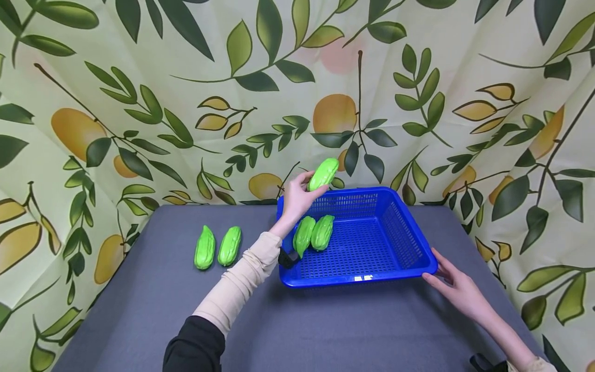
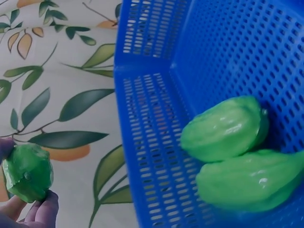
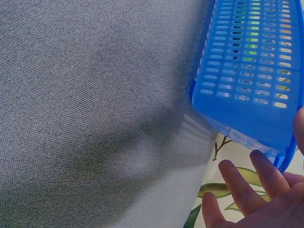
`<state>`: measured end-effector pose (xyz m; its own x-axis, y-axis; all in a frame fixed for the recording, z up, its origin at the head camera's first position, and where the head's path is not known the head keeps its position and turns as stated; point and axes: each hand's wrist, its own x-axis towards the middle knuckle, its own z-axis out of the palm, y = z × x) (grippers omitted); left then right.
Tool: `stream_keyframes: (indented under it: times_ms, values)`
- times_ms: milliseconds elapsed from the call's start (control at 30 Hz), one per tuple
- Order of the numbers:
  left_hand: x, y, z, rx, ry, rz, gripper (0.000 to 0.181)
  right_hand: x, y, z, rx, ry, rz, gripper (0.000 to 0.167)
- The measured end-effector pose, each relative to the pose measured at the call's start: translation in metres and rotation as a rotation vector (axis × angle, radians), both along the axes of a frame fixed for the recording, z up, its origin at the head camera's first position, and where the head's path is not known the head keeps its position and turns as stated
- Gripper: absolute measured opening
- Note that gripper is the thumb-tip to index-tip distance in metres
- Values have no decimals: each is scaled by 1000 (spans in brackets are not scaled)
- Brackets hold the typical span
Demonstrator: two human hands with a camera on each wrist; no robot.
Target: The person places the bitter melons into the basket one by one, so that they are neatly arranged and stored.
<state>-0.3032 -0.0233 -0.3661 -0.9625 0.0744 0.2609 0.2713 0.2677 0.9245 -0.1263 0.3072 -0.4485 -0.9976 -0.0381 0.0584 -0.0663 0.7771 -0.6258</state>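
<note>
My left hand (image 1: 297,196) holds a bright green, ridged bitter melon (image 1: 324,174) between thumb and fingers, above the back left rim of a blue plastic basket (image 1: 358,281). The left wrist view shows the blunt end of this held bitter melon (image 2: 28,173). Inside the basket, at its left side, two more bitter melons (image 1: 304,235) (image 1: 322,232) lie against each other. My right hand (image 1: 457,289) grips the basket's near right corner, its thumb at the rim; in the right wrist view several fingers (image 3: 240,187) are spread away from the basket wall.
Left of the basket, two bitter melons (image 1: 204,248) (image 1: 230,246) lie side by side on the grey tabletop (image 1: 325,330). A leaf-and-fruit patterned cloth (image 1: 279,103) hangs behind the table and along its sides.
</note>
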Motion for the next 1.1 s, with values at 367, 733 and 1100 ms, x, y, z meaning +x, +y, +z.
stream_keyframes:
  times_ms: [367, 733, 1100]
  values:
    - [-2, 20, -9, -41, -21, -40, 52, 0, 1, -1, -2, -10, -1, 71]
    - [0, 31, -24, -120, -48, -60, 53, 1, 1, 0, -1, -3, -2, 71]
    - [1, 37, -36, -223, -36, -99, 54, 1, 1, -1, 12, 45, 1, 69]
